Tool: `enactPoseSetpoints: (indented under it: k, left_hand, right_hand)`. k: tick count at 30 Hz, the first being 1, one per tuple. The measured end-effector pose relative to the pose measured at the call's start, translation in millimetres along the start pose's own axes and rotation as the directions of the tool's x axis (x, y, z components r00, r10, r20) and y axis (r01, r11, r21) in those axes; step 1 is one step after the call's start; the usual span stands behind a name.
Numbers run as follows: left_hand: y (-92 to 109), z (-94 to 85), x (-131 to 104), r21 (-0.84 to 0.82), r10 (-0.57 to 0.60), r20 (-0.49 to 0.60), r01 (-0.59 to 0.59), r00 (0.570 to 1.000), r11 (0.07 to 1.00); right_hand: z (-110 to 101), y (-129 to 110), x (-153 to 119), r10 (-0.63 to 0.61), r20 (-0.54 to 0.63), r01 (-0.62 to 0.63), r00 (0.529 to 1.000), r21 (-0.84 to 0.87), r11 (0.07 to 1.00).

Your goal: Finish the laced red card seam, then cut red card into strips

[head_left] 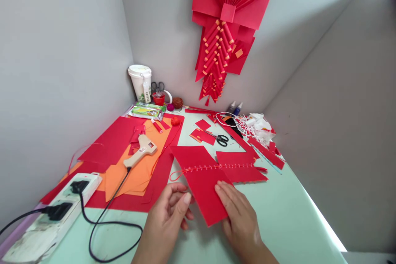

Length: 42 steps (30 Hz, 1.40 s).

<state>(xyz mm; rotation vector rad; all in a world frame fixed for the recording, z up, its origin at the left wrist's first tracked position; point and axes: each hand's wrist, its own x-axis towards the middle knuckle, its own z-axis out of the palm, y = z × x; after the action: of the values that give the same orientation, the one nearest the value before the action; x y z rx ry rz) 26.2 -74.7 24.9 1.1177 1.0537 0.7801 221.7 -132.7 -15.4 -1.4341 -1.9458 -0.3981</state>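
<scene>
A red paper sheet (201, 181) lies at an angle in front of me. A row of stitch-like cord loops crosses it and continues over a second red piece (235, 167) to its right. A thin red cord loop (175, 175) sticks out at the left end. My right hand (239, 214) grips the sheet at its lower right edge, fingers on top and thumb mostly hidden. My left hand (173, 210) is beside the sheet's left edge, thumb and fingers curled together; what they hold, if anything, is hidden.
A glue gun (140, 151) rests on orange and red paper at left, its cable near a power strip (55, 218). Scissors (221, 139) lie beyond the sheet. White shredded strips (253, 126) pile at back right; a lidded cup (140, 84) stands in the corner. A red paper decoration (216, 45) hangs above.
</scene>
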Motion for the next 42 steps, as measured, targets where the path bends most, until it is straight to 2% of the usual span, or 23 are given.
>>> enactPoseSetpoints:
  k: [3, 5, 7, 11, 13, 15, 17, 20, 21, 24, 28, 31, 34, 42]
  left_hand:
    - [8.1, 1.4, -11.3, 0.044, 0.041, 0.016, -0.042, 0.999, 0.998]
    - [13.5, 1.9, -16.3, 0.079, 0.062, 0.013, -0.063, 0.998, 0.995]
    - [20.4, 2.6, -18.9, 0.117, 0.086, 0.009, -0.086, 0.996, 0.989]
    - [45.3, 9.6, -19.1, 0.205, 0.135, 0.058, -0.144, 0.989, 0.968]
    - [64.3, 16.6, -16.8, 0.269, 0.167, 0.095, -0.187, 0.981, 0.945]
    - [85.4, 23.3, -10.5, 0.348, 0.222, 0.118, -0.250, 0.968, 0.904]
    - [106.7, 26.9, 2.2, 0.407, 0.309, 0.110, -0.327, 0.945, 0.853]
    - [138.2, 24.8, 32.3, 0.439, 0.425, 0.069, -0.410, 0.903, 0.800]
    - [148.5, 23.1, 43.5, 0.421, 0.454, 0.061, -0.435, 0.889, 0.796]
    - [177.4, 20.4, 73.3, 0.251, 0.478, 0.180, -0.510, 0.860, 0.823]
    - [201.4, 26.3, 97.2, 0.134, 0.480, 0.284, -0.530, 0.830, 0.837]
    - [207.1, 29.4, 107.9, 0.060, 0.482, 0.313, -0.524, 0.818, 0.850]
    - [207.4, 27.9, 114.6, -0.007, 0.487, 0.307, -0.509, 0.818, 0.860]
    - [202.4, 24.9, 124.2, -0.109, 0.461, 0.234, -0.448, 0.856, 0.887]
  right_hand:
    - [-18.0, 10.4, 14.9, 0.105, -0.101, -0.101, 0.989, 0.047, 0.994]
    - [-36.2, 17.1, 29.6, 0.232, -0.170, -0.221, 0.958, 0.079, 0.972]
    - [-59.2, 24.5, 46.8, 0.377, -0.216, -0.360, 0.900, 0.117, 0.926]
    - [-111.0, 44.3, 81.6, 0.617, -0.257, -0.568, 0.744, 0.242, 0.787]
    - [-134.4, 56.4, 97.9, 0.654, -0.291, -0.573, 0.699, 0.320, 0.755]
    - [-153.9, 68.4, 114.2, 0.669, -0.297, -0.515, 0.682, 0.455, 0.727]
    - [-168.8, 78.5, 130.6, 0.670, -0.266, -0.408, 0.693, 0.622, 0.668]
    - [-182.3, 87.1, 154.6, 0.625, -0.231, -0.223, 0.745, 0.797, 0.561]
    - [-184.8, 88.1, 162.2, 0.610, -0.227, -0.175, 0.759, 0.832, 0.527]
    - [-187.6, 87.0, 182.6, 0.611, -0.181, -0.098, 0.771, 0.913, 0.395]
    - [-184.9, 86.9, 205.5, 0.624, -0.032, -0.116, 0.781, 0.974, 0.195]
    - [-179.0, 93.9, 220.3, 0.605, 0.055, -0.155, 0.794, 0.981, 0.114]
    - [-169.3, 104.3, 233.2, 0.591, 0.094, -0.170, 0.801, 0.983, 0.075]
    - [-142.7, 115.2, 253.6, 0.567, 0.180, -0.217, 0.804, 0.976, -0.002]
